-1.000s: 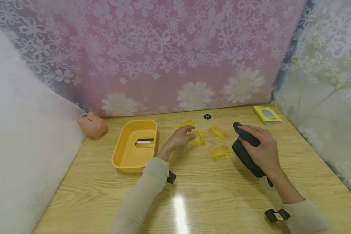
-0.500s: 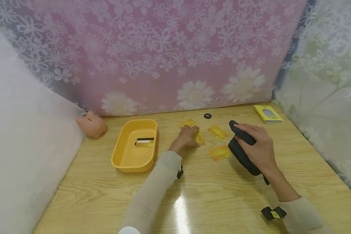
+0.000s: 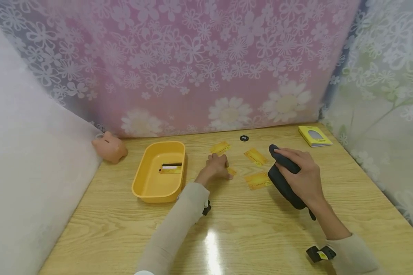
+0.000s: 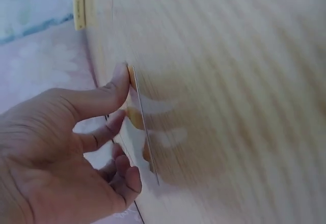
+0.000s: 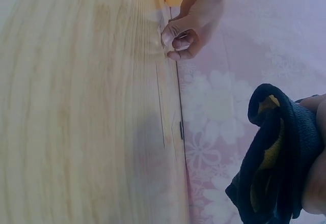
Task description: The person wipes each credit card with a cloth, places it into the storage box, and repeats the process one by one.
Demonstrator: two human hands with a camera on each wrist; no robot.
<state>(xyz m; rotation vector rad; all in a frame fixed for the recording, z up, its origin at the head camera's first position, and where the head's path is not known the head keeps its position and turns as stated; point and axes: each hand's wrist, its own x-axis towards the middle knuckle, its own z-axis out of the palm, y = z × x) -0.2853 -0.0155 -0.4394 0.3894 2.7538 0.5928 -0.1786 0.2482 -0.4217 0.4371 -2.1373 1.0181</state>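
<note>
My left hand (image 3: 216,167) is over a yellow card (image 3: 232,172) lying on the table, and mostly covers it. In the left wrist view, the thumb and index tips of this hand (image 4: 61,147) press on the card's face. The other fingers bend loosely. My right hand (image 3: 306,173) grips a black soft pouch (image 3: 285,187) above the table. Its mouth gapes, and a yellow inside shows in the pouch (image 5: 265,168) in the right wrist view. Three more yellow cards lie about: one card (image 3: 220,148) behind the left hand, another card (image 3: 256,157), and a nearer card (image 3: 257,181).
An orange-yellow tray (image 3: 148,187) stands left, with a black-striped card (image 3: 171,168) inside. A pink piggy bank (image 3: 109,147) sits at the back left. A black round chip (image 3: 244,138) and a yellow booklet (image 3: 314,136) lie at the back. A floral curtain (image 3: 206,76) hangs behind.
The left hand came over the yellow card and slid it a little toward me. The right hand and pouch shifted slightly left.
</note>
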